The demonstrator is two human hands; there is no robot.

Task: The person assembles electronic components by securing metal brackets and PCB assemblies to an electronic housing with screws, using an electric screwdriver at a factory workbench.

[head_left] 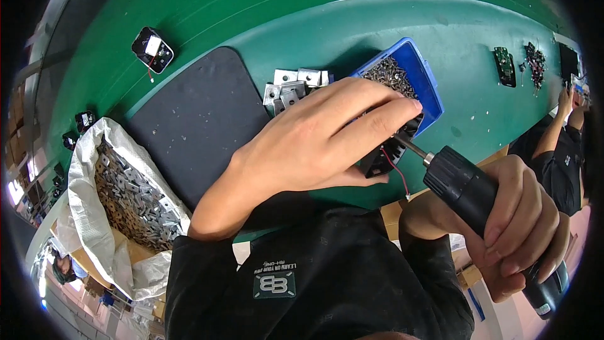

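My left hand (314,141) is closed around a black plastic housing (380,159), whose upper part the fingers mostly hide. From the housing hangs a thin red wire (398,171) with a small white plug. In my right hand (525,226) is a black electric screwdriver (462,182), fingers wrapped round its body. Its metal bit reaches toward the housing beside my left fingertips; where the tip ends is hidden. Just behind, a blue bin (430,91) holds many small screws (390,74). Several silver metal plates with holes (290,90) lie left of the bin.
A black mat (201,119) covers the left of the green table (475,38). A white sack (85,195) of metal pieces stands at left. Black housings (153,50) lie farther off. At right are circuit boards (504,66) and another person's arm (552,126).
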